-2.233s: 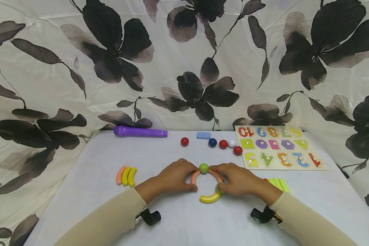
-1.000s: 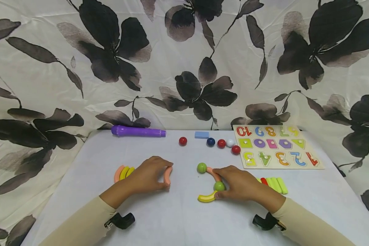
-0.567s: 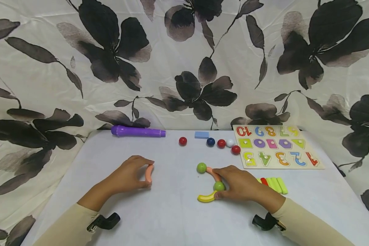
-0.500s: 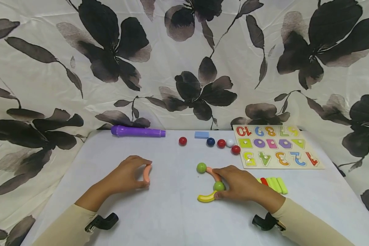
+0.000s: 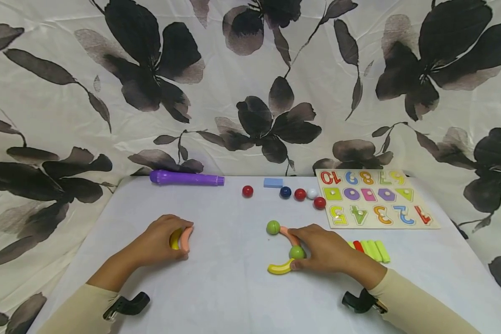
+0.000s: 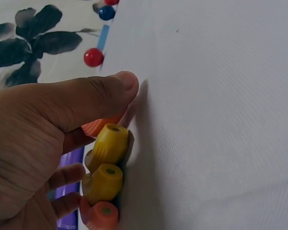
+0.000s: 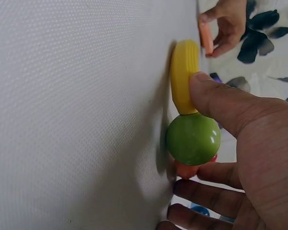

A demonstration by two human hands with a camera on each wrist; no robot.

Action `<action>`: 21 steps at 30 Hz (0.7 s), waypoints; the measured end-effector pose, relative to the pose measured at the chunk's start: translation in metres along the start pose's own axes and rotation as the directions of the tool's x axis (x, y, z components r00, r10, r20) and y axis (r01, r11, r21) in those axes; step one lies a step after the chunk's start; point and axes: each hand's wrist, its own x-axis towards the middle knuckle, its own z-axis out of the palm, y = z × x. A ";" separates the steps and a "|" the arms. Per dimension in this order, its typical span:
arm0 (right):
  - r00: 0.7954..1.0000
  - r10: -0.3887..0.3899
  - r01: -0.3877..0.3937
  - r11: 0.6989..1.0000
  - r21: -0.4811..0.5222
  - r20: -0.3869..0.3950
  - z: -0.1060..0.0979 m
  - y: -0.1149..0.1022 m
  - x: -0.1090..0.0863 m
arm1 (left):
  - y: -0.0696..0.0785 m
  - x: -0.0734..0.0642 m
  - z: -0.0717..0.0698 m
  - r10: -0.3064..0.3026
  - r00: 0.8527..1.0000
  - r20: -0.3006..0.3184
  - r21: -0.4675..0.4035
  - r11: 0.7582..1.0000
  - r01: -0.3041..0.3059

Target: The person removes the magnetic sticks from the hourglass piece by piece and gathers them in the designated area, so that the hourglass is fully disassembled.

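In the head view my left hand (image 5: 154, 242) pinches an orange curved piece (image 5: 185, 240) between thumb and fingers, at the table's left. Beside it stand two yellow curved pieces (image 6: 110, 143) and another orange curved piece (image 6: 103, 214), mostly hidden behind the hand in the head view. My right hand (image 5: 327, 248) grips an arc of pieces near the middle. Its thumb presses a yellow curved piece (image 7: 185, 72) and its index finger touches an orange curved piece (image 5: 290, 235). Between these two sits a green ball (image 7: 193, 139). Another green ball (image 5: 273, 227) touches the orange piece's far end.
Along the back lie a purple toy microphone (image 5: 187, 178), a blue block (image 5: 273, 183), a red ball (image 5: 247, 191) and several other balls. A number puzzle board (image 5: 380, 199) lies at back right. Green sticks (image 5: 377, 251) and a red one (image 5: 358, 246) lie beyond the right wrist.
My left hand has taken the orange curved piece from the left side of the ring and carried it left to the yellow pieces. The right hand has hardly moved.
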 end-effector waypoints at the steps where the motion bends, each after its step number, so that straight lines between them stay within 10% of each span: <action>1: 1.000 0.000 0.000 1.000 0.001 0.001 0.000 0.000 0.000 | -0.001 -0.001 0.000 -0.002 1.000 0.001 0.000 1.000 0.002; 13: 1.000 -0.018 0.018 1.000 0.003 0.005 -0.001 0.001 -0.001 | -0.006 -0.001 -0.004 -0.013 0.999 0.052 0.056 0.998 0.011; 21: 0.996 -0.087 0.087 0.996 0.008 0.006 -0.003 0.003 -0.003 | 0.019 0.003 0.000 0.036 0.999 -0.012 0.043 0.998 -0.035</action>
